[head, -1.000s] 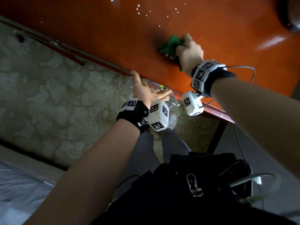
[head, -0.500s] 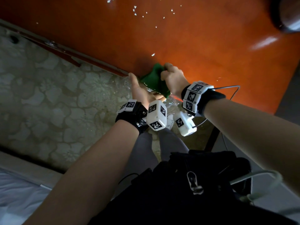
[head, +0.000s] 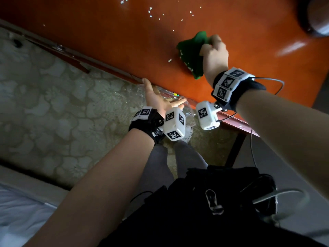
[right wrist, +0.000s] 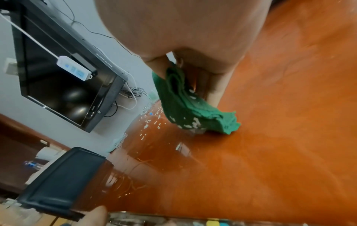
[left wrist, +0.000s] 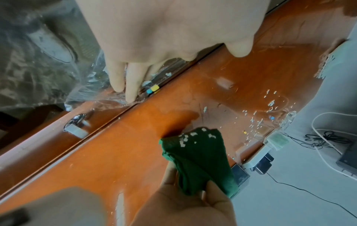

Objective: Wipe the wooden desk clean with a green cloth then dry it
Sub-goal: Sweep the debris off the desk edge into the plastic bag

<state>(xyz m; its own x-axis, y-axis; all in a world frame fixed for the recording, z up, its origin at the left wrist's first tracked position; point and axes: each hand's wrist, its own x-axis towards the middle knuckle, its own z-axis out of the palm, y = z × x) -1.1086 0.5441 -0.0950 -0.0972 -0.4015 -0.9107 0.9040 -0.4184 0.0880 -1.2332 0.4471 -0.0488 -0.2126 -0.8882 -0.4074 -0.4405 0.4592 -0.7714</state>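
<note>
the left hand (head: pixel 161 100), palm up with fingers straight, spreads a clear plastic bag (left wrist: pixel 58 73) open just under the near edge of the wooden desk (head: pixel 124 41), a few white scraps and a yellow-and-blue bit (left wrist: pixel 152 89) caught inside it. the right hand (head: pixel 214 57) has its fingers clamped round the bunched green cloth (head: pixel 191 54), which touches the desktop a little in from that near edge with white crumbs stuck to it, and more white crumbs (head: pixel 160 12) lie scattered toward the far edge. a dark monitor (right wrist: pixel 63 73) with a white power strip (right wrist: pixel 74 69) hangs on the pale wall, patterned floor below, no writing readable.
</note>
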